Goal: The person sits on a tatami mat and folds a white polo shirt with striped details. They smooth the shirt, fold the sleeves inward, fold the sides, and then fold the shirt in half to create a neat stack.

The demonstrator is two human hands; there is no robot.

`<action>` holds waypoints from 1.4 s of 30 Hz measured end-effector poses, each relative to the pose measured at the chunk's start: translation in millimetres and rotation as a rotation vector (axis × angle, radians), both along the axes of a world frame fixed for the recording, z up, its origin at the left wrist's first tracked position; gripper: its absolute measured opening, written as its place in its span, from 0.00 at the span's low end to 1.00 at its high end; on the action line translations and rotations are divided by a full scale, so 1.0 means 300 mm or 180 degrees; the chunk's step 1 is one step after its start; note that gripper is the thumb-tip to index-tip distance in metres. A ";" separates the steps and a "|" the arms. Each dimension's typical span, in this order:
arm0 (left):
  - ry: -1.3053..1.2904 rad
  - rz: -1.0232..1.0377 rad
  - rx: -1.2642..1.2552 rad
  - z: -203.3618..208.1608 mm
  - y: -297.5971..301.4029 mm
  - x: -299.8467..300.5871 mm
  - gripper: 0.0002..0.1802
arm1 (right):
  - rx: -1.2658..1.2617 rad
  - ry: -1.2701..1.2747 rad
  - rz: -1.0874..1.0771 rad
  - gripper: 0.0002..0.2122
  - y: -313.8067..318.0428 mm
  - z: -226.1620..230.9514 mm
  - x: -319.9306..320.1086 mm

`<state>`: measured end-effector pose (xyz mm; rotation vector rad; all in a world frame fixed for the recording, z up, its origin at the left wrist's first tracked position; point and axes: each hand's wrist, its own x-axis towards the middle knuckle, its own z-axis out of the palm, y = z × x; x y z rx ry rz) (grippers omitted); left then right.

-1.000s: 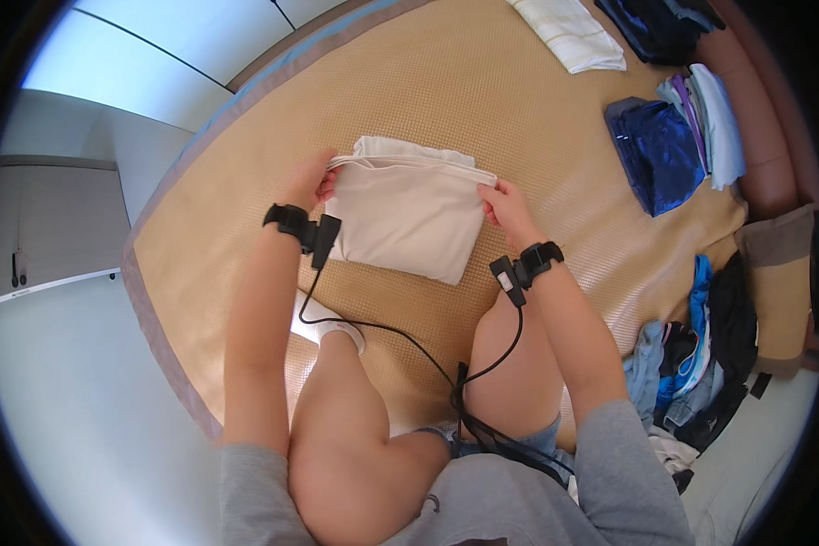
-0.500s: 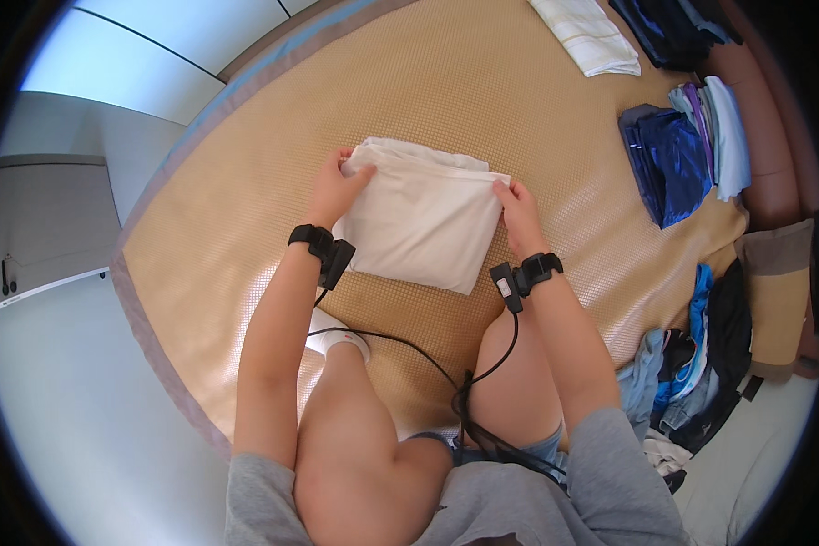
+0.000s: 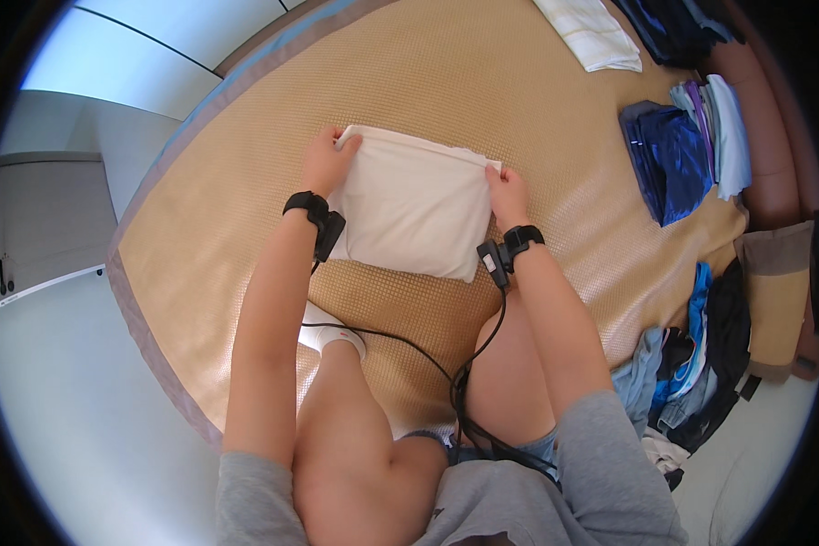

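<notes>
A folded white cloth garment lies in front of me on a tan woven mat; its exact kind cannot be made out. My left hand pinches its far left corner between thumb and fingers. At the far right corner, my right hand grips the edge in the same way. The far edge is stretched fairly straight between both hands, while the near edge rests toward my legs. Each wrist wears a black strap with a small box, and cables run from these toward my lap.
Folded dark blue clothes and a light blue folded garment lie to the right. A white folded cloth sits farther off. Loose clothes are heaped at the near right, beside a tan and brown cushion. White cabinets border the left.
Both hands have moved slightly away from me and to the left with the white garment's far edge. The layer that stuck out behind that edge is now covered.
</notes>
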<state>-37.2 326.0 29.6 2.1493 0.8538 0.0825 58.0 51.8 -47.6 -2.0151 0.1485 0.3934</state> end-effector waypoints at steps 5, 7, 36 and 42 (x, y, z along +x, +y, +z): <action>-0.0072 0.0028 0.0428 -0.038 -0.009 -0.005 0.21 | -0.0502 -0.0418 0.0028 0.17 0.033 -0.001 0.001; -0.0114 0.0089 0.0263 -0.037 -0.010 0.001 0.21 | -0.0601 -0.0352 0.0030 0.17 0.032 0.014 0.005; 0.0720 -0.0385 0.0266 0.034 -0.116 -0.515 0.12 | -0.1672 -0.1849 0.1574 0.26 0.195 0.177 -0.447; 0.0880 -0.0516 0.0990 0.068 -0.034 -0.544 0.11 | -0.1744 -0.1958 0.1583 0.26 0.191 0.163 -0.438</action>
